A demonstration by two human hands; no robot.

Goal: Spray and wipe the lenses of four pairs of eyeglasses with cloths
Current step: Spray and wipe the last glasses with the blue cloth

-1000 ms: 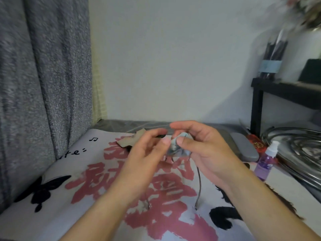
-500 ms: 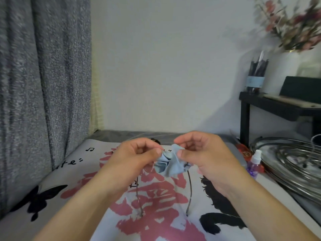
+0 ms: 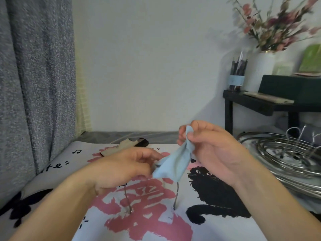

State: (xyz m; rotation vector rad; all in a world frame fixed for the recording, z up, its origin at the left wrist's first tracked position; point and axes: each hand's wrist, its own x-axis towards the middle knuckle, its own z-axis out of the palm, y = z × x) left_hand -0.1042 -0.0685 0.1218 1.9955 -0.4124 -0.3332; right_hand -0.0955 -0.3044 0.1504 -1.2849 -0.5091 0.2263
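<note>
Eyeglasses [image 3: 175, 197] hang above the printed mat [image 3: 52, 173], mostly hidden: only their two thin metal temple arms show, pointing down toward the camera, with tips just above the mat's large red character. The lenses and front of the frame are covered by cloth and fingers, so how they sit cannot be told.

Going from the mat as landmark: a grey speckled curtain [image 3: 34, 84] hangs along its left edge, and a plain pale wall stands behind its far edge. Off the mat's right edge lies a heap of shiny steel wire racks [image 3: 284, 157], with a black shelf [image 3: 257, 103] behind them carrying a white vase of pink flowers [image 3: 260, 70] and a jar of pens [image 3: 237, 73].

Above the mat's middle, the left hand [image 3: 121, 167] is closed around the front of the eyeglasses, palm down, fingers curled in. The right hand [image 3: 213, 150] is raised slightly higher, thumb and forefinger pinched on the upper corner of a light blue cleaning cloth [image 3: 173, 164], which drapes down from that pinch to the left hand and over the frame.

Near the mat's far edge lie a beige cloth [image 3: 118, 147] and, touching it, a dark object [image 3: 143, 142] too blurred to identify.
</note>
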